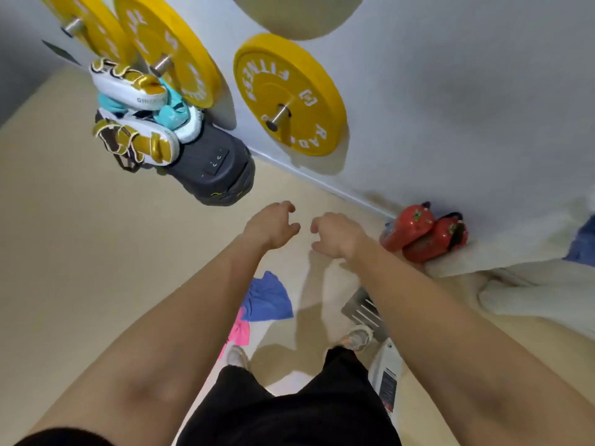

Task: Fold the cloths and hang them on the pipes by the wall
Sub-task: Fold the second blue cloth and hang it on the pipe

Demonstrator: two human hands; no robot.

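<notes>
A blue cloth [268, 299] lies crumpled on the beige floor near my feet, with a pink cloth [240, 331] just below it, partly hidden by my left forearm. My left hand [272, 225] and my right hand [336, 235] are stretched out side by side above the floor, fingers loosely curled, holding nothing. A teal cloth [172, 112] is tucked among shoes at the upper left. Short metal pipes [279, 115] stick out of the wall through yellow weight plates [289, 91].
Gold-and-white shoes [138, 91] are piled on a dark grey machine [211, 164] by the wall. Two red kettlebells [425, 235] sit at the wall's foot on the right. A metal grille [362, 307] and a white device [388, 371] lie by my right foot.
</notes>
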